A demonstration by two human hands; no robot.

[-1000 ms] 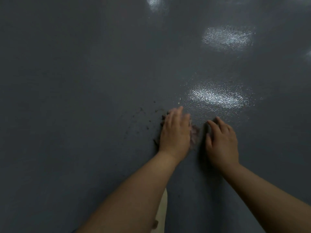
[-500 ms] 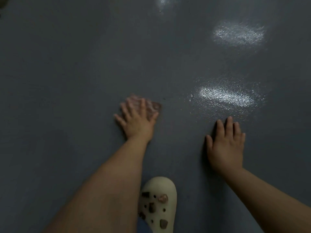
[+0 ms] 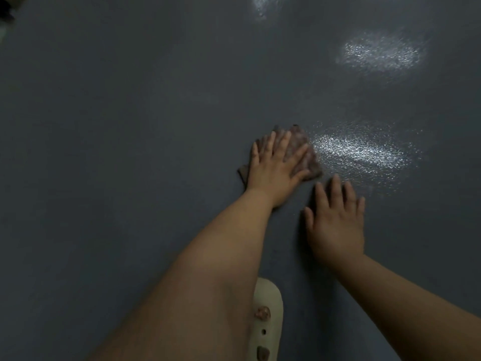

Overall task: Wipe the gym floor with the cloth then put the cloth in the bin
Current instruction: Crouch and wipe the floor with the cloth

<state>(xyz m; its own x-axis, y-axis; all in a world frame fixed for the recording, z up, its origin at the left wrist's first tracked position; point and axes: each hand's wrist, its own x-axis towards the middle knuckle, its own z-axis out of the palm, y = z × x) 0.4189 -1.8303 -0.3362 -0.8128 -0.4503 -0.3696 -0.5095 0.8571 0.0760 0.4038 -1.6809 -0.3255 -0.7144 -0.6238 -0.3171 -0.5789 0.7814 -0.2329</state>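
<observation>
The cloth (image 3: 299, 149) is spread flat on the gym floor (image 3: 130, 152), a little right of the middle of the view, and is pinned there by the left hand (image 3: 276, 170). The fingers of that hand are held straight and fanned out over the cloth, with the palm laid on it; nothing is curled round it, so the grip is open and pressing rather than clutching. A brownish, mottled part of the cloth is seen beyond the fingertips and to their right, and a small corner is seen at the left side of the wrist.

The right hand (image 3: 335, 220) is laid flat on the bare floor just beside the left hand, nearer the person and to the right. Its fingers are straight and slightly spread, its grip is open, and nothing is held by it. The cloth is not touched by it.

The floor is dark grey and slightly glossy; bright patches of reflected light (image 3: 359, 152) are seen on it just right of the cloth and further off. A pale clog (image 3: 268, 308) with small charms is seen at the bottom edge, partly covered by the left forearm.
</observation>
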